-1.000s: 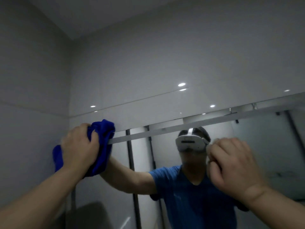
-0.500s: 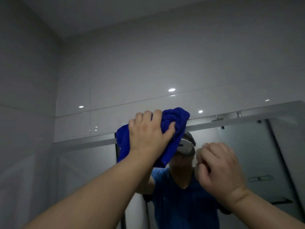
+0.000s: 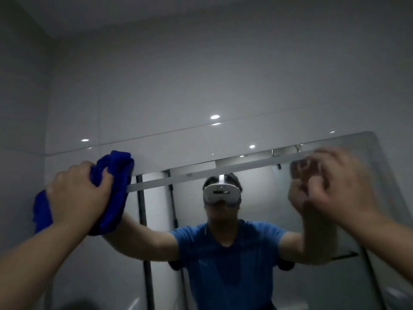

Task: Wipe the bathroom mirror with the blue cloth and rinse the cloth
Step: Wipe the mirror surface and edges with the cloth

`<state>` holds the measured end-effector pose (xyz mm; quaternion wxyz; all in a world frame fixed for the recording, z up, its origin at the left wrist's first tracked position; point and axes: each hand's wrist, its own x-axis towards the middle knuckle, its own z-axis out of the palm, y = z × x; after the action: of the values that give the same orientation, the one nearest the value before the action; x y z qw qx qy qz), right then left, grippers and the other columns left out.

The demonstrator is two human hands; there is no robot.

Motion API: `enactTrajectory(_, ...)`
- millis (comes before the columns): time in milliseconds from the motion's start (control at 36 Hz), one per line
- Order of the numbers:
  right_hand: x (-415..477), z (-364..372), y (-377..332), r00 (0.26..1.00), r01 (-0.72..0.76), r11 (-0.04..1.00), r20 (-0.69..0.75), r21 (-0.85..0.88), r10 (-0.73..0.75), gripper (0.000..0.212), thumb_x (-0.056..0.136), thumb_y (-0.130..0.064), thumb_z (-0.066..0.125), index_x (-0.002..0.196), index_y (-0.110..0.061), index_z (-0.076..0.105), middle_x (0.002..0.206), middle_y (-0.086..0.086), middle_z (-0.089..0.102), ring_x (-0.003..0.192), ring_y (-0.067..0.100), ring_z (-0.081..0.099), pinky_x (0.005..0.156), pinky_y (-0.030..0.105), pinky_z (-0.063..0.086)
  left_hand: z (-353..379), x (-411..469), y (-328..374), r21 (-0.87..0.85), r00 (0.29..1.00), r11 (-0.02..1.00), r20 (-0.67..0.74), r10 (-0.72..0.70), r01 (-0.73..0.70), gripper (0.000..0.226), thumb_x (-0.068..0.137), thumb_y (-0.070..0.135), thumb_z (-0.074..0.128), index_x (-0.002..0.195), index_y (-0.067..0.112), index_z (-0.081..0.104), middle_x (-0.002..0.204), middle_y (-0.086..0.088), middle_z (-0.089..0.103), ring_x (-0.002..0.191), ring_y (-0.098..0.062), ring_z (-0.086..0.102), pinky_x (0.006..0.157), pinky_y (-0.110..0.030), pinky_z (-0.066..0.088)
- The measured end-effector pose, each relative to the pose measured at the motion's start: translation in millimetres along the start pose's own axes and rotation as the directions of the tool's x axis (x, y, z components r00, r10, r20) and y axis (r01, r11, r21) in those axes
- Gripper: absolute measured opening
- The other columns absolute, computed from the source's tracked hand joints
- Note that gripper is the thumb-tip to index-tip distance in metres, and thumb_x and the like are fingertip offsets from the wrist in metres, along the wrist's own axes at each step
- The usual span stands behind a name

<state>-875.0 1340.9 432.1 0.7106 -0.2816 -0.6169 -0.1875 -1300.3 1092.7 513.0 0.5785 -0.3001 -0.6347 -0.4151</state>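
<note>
The bathroom mirror (image 3: 257, 198) fills the lower half of the wall ahead and reflects a person in a blue shirt with a white headset. My left hand (image 3: 78, 193) grips the bunched blue cloth (image 3: 116, 186) and presses it against the mirror's upper left corner. My right hand (image 3: 335, 186) is raised in front of the mirror's upper right part, blurred, fingers curled with nothing in them. I cannot tell whether it touches the glass.
Glossy grey wall tiles (image 3: 201, 86) rise above the mirror, and a side wall (image 3: 20, 130) stands close on the left. The mirror's rounded top right corner (image 3: 375, 139) is in view. A dark shower frame shows in the reflection.
My left hand has swept the cloth from the mirror's top middle back to its upper left corner. My right hand has risen and moved to the right.
</note>
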Motion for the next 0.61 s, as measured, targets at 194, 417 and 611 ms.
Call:
enactTrajectory(194,23,-13,82,0.913,-0.407,0.903,-0.082,-0.136,0.399,0.057,0.100,-0.039,0.034,0.149,-0.012,0.045,0.154,0.022,0.047,0.141,0.043,0.045,0.119,0.060,0.036,7,-14,49,0.072,0.999,0.997,0.004,-0.035,0.034,0.038,0.100,0.048,0.054,0.096,0.010,0.057,0.079,-0.016,0.055,0.074,-0.040,0.055,0.069,-0.051,0.048)
enactTrajectory(417,12,3,93,0.893,-0.438,0.896,-0.155,-0.072,0.424,0.063,0.095,-0.032,0.032,0.153,-0.015,0.049,0.138,0.021,0.060,0.123,0.043,0.054,0.106,0.056,0.045,20,-46,201,-0.006,0.992,0.994,0.063,0.107,-0.107,0.051,0.097,0.054,0.039,0.110,0.009,0.058,0.102,-0.019,0.060,0.096,-0.039,0.053,0.085,-0.051,0.040)
enactTrajectory(611,13,-4,90,0.876,-0.452,0.889,-0.154,0.064,0.457,0.065,0.088,-0.032,0.035,0.149,-0.021,0.053,0.128,0.019,0.059,0.117,0.039,0.057,0.104,0.052,0.049,23,-72,339,-0.115,0.973,0.972,0.092,0.214,-0.203,0.052,0.097,0.059,0.042,0.111,0.012,0.059,0.105,-0.014,0.061,0.099,-0.036,0.053,0.090,-0.051,0.038)
